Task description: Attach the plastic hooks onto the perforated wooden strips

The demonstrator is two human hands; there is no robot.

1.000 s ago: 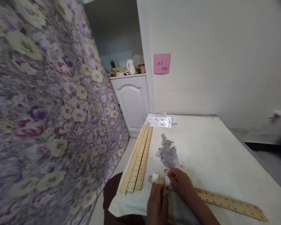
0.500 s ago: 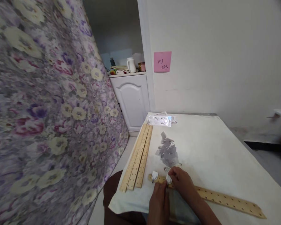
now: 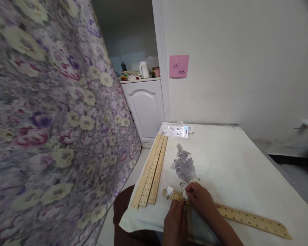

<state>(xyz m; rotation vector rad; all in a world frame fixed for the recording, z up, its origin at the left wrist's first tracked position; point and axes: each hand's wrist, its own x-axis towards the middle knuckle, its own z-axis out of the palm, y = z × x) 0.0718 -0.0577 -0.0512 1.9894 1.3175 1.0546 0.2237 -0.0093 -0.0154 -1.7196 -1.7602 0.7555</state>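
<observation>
- Head view: flat, perforated wooden strip (image 3: 251,217), long axis slanting down rightward.
- Right hand (image 3: 200,197) pinches white hook (image 3: 185,195).
- Left hand (image 3: 175,217) beside it; cannot tell its grasp.

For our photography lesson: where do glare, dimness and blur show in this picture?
Head view: glare on the clear plastic package; dim grey recess above the white panelled cabinet; blurred right edge; soft detail on the white hook by the right hand.

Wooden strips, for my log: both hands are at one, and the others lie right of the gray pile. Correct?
No: the head view shows the other strips left of the gray pile. The left hand and right hand are at one strip.
</observation>
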